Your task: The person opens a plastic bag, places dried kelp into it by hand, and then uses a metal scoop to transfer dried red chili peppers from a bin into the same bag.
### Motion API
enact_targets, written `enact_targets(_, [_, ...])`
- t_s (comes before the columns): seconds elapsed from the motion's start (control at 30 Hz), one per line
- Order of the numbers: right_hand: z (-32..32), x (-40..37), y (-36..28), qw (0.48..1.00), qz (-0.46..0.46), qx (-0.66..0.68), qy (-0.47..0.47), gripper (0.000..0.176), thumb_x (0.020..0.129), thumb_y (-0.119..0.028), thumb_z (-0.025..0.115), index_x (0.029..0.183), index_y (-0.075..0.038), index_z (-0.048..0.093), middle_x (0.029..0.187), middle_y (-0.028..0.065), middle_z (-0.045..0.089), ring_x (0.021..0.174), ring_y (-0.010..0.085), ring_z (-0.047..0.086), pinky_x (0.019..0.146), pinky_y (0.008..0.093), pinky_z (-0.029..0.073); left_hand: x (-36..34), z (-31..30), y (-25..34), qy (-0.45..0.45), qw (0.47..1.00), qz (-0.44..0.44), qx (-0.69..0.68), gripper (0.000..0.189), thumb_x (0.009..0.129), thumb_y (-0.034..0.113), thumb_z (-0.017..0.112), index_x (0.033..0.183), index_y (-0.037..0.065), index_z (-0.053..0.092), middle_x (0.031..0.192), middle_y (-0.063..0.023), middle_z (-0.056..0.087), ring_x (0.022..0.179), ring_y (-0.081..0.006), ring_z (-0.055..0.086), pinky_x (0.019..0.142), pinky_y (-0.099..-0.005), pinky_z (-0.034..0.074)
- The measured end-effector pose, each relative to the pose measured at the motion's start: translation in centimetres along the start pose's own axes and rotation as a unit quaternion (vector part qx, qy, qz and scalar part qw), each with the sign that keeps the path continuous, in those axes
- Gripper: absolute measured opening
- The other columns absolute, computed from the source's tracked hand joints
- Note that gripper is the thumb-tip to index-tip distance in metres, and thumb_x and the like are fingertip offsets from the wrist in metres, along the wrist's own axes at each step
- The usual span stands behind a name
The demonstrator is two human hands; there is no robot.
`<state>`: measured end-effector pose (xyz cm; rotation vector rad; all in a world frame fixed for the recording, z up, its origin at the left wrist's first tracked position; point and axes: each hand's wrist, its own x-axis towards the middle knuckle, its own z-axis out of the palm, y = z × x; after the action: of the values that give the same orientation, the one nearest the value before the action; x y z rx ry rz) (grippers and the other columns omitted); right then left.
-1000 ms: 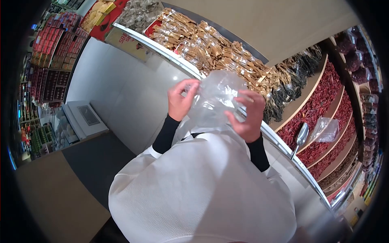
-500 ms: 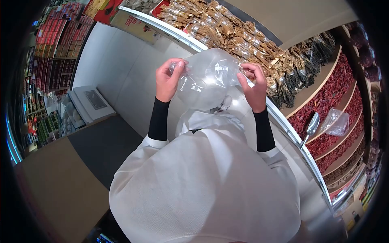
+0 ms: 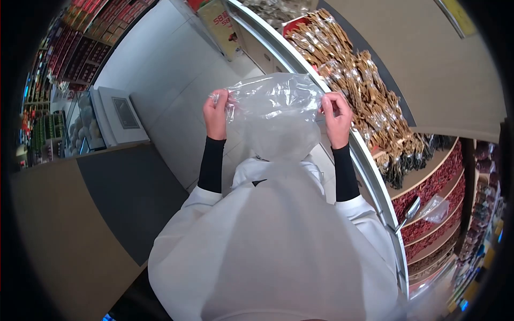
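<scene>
A clear plastic bag (image 3: 278,120) is stretched between my two hands in front of my chest, its upper edge wrinkled and shiny. My left hand (image 3: 216,113) pinches the bag's upper left corner. On the other side, my right hand (image 3: 337,117) grips the upper right corner between thumb and fingers. Nothing can be made out inside the bag. Both forearms are in black sleeves below white cuffs.
Bundled brown dried goods (image 3: 348,80) lie beyond the curved white counter edge (image 3: 369,163) on the right. Red dried goods (image 3: 436,179) fill tiers with a metal scoop (image 3: 411,209) and another plastic bag (image 3: 436,208). A grey-and-tan surface (image 3: 128,198) lies left.
The bag's upper part is now pulled wide and straighter between my hands, which are slightly farther apart. The view has turned, shifting the counter and shelves.
</scene>
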<state>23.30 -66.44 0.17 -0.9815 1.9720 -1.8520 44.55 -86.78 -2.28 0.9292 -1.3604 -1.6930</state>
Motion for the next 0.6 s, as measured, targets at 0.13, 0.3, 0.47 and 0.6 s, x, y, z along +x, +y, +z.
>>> enact_targets(0.13, [5.2, 5.4, -1.6, 0.984, -0.113, -0.131, 0.047, 0.012, 0.091, -0.008, 0.059, 0.083, 0.001, 0.060, 0.084, 0.0066, 0.060, 0.059, 0.0100, 0.052, 0.051, 0.0241, 0.039, 4.7, -5.8, -1.8, 0.064, 0.997, -0.045, 0.017, 0.013, 0.092, 0.015, 0.057, 0.092, 0.003, 0.062, 0.079, -0.0006, 0.059, 0.070, -0.0086, 0.056, 0.059, -0.0237, 0.046])
enact_targets(0.3, [7.6, 9.8, -1.7, 0.968, -0.090, -0.225, -0.064, 0.011, 0.088, -0.009, 0.060, 0.083, 0.001, 0.061, 0.083, 0.0079, 0.060, 0.059, 0.0167, 0.053, 0.054, 0.0280, 0.041, 9.1, -6.4, -1.5, 0.157, 0.983, 0.035, 0.084, 0.021, 0.090, 0.015, 0.059, 0.107, 0.004, 0.057, 0.100, -0.0048, 0.059, 0.092, -0.0139, 0.056, 0.078, -0.0291, 0.046])
enact_targets(0.47, [6.5, 12.8, -3.5, 0.955, -0.094, -0.231, -0.162, 0.008, 0.087, -0.008, 0.059, 0.086, 0.000, 0.061, 0.086, 0.0083, 0.062, 0.063, 0.0195, 0.056, 0.059, 0.0306, 0.044, 10.8, 3.8, 6.5, -0.151, 0.866, 0.338, 0.337, 0.047, 0.085, 0.020, 0.066, 0.125, 0.002, 0.049, 0.126, -0.0167, 0.053, 0.117, -0.0292, 0.051, 0.099, -0.0377, 0.040])
enact_targets(0.6, [3.4, 15.9, -2.0, 0.959, -0.089, -0.204, -0.175, 0.011, 0.089, -0.008, 0.056, 0.083, 0.001, 0.059, 0.086, 0.0087, 0.063, 0.063, 0.0185, 0.055, 0.057, 0.0292, 0.042, 14.6, 11.0, 2.9, -0.329, 0.832, 0.332, 0.300, 0.043, 0.084, 0.022, 0.067, 0.119, 0.003, 0.054, 0.115, -0.0148, 0.058, 0.108, -0.0289, 0.055, 0.095, -0.0371, 0.042])
